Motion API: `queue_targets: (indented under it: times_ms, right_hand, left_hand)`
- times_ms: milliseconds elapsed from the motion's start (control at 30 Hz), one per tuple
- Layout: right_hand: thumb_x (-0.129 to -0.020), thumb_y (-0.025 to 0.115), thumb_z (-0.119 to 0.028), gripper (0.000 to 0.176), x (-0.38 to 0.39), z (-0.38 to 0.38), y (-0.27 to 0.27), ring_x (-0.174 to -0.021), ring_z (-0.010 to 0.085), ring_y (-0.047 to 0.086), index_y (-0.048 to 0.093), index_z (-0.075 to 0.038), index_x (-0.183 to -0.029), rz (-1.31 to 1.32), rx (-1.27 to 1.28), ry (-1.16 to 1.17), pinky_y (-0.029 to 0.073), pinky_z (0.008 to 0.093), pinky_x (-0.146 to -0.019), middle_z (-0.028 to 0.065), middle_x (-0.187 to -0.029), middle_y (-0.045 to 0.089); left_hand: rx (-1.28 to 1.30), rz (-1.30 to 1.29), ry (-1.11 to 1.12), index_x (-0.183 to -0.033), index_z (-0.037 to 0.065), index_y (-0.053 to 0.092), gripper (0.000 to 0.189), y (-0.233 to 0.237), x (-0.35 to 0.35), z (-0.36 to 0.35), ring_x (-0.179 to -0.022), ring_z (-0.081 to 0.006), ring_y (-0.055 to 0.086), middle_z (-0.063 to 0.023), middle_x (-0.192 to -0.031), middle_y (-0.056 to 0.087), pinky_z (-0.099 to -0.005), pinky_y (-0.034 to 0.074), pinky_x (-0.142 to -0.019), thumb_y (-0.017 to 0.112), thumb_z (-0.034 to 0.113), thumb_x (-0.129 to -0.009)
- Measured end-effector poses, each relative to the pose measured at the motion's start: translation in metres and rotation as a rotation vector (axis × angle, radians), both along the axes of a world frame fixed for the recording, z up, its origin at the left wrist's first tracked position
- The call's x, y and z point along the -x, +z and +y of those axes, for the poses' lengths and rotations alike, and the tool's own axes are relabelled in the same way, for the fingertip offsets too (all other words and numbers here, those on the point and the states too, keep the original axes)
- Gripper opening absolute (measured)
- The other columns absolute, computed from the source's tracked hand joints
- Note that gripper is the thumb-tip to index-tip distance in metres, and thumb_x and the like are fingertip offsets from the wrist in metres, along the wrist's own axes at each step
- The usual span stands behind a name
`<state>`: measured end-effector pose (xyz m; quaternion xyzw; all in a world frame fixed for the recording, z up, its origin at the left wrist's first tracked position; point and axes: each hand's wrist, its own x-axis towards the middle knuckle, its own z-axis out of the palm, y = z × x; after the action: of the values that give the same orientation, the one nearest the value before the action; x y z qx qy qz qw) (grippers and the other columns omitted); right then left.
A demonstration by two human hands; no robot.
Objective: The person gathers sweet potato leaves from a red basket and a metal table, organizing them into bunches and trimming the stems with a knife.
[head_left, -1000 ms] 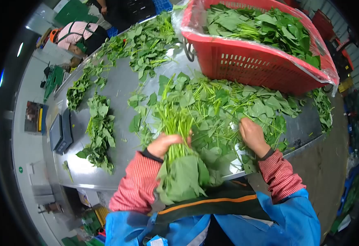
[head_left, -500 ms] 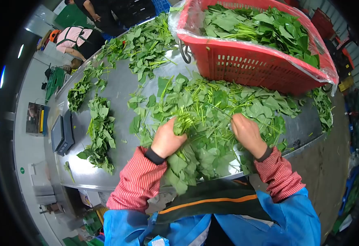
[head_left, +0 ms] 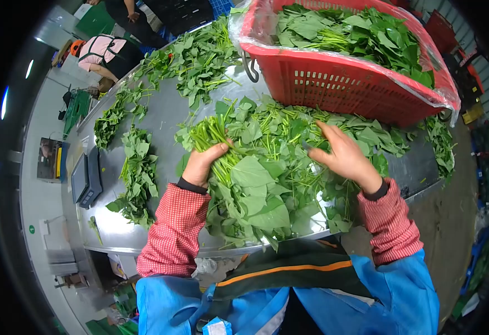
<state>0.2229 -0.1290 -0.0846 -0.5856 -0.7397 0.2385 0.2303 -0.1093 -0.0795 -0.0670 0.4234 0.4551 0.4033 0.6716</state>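
The bunch of leafy stems (head_left: pixel 258 192) lies over the near part of the metal table (head_left: pixel 166 120), and I read its long axis as a slant: cut-looking stem ends point away and to the left, while the broad leaves fan back toward the near edge and to the right. The left hand (head_left: pixel 202 163) is the nearer one, in contact at the stem end on the bunch's left side; I see its thumb laid across the stems, pinching them, with the other fingers hidden from me.

The right hand (head_left: pixel 346 156) is apart from the bunch, off to its right and over the loose greens (head_left: pixel 278 131). I see its thumb and forefinger spread, their gap facing left toward the bunch, and nothing clearly pinched between them. There is something dark at the thumb tip, but I cannot tell what.

Farther out, I have the red crate (head_left: pixel 333 84) just beyond the loose greens, lined with clear plastic and holding more leaves. Away to the left are a smaller pile of greens (head_left: pixel 138 173) and what I take for a scale (head_left: pixel 86 178). Past the far edge, I see a person in a pink top (head_left: pixel 102 49) bending over
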Motion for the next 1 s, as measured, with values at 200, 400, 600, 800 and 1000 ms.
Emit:
queue_targets:
  times_ms: [200, 400, 600, 800, 1000]
  right_hand:
    - [-0.079, 0.065, -0.06, 0.099, 0.062, 0.043, -0.014, -0.12, 0.0329, 0.051, 0.026, 0.004, -0.144, 0.334, 0.456, 0.426, 0.041, 0.0379, -0.101, 0.0262, -0.134, 0.048]
    - [-0.081, 0.075, -0.023, 0.068, 0.102, 0.002, -0.055, -0.11, 0.0175, 0.055, 0.041, -0.003, -0.136, 1.146, 0.959, 0.392, 0.046, 0.0329, -0.094, 0.0075, -0.121, 0.058]
    - [-0.082, 0.071, -0.014, 0.056, 0.086, -0.023, -0.062, -0.107, 0.018, 0.058, 0.048, -0.002, -0.131, 1.407, 0.97, 0.174, 0.048, 0.0329, -0.091, 0.0088, -0.121, 0.059]
    - [-0.088, 0.065, -0.027, 0.048, 0.096, -0.03, -0.058, -0.104, 0.0146, 0.057, 0.054, -0.001, -0.126, 1.355, 0.918, 0.097, 0.047, 0.0313, -0.089, 0.0066, -0.117, 0.061]
    - [-0.09, 0.059, -0.042, 0.051, 0.103, -0.012, -0.067, -0.103, 0.0152, 0.057, 0.058, -0.003, -0.123, 0.421, 0.473, 0.332, 0.045, 0.0315, -0.091, 0.0036, -0.116, 0.063]
  left_hand:
    - [0.133, -0.16, 0.088, -0.102, 0.002, 0.064, 0.021, 0.001, -0.034, 0.0, -0.083, -0.0185, 0.066, -0.0086, -0.094, 0.068, -0.0319, 0.055, -0.077, 0.065, 0.014, -0.085]
    - [0.203, -0.159, 0.259, -0.111, 0.001, 0.056, 0.031, -0.014, -0.058, -0.009, -0.083, -0.0201, 0.065, -0.0084, -0.098, 0.065, -0.0337, 0.055, -0.077, 0.064, 0.022, -0.088]
    - [-0.033, 0.515, -0.383, -0.148, -0.004, 0.007, 0.103, -0.026, -0.008, -0.018, -0.136, -0.0313, 0.032, -0.0283, -0.146, 0.029, -0.0351, 0.027, -0.112, 0.063, 0.053, -0.084]
    - [-0.088, 0.278, -0.18, -0.144, 0.004, 0.026, 0.087, -0.05, -0.042, -0.087, -0.114, -0.0221, 0.051, -0.0127, -0.131, 0.048, -0.034, 0.042, -0.097, 0.075, 0.031, -0.077]
    - [-0.387, 0.42, -0.07, -0.124, -0.003, 0.043, 0.072, -0.066, -0.046, -0.093, -0.104, -0.0267, 0.056, -0.0163, -0.116, 0.055, -0.0367, 0.047, -0.087, 0.082, 0.017, -0.067]
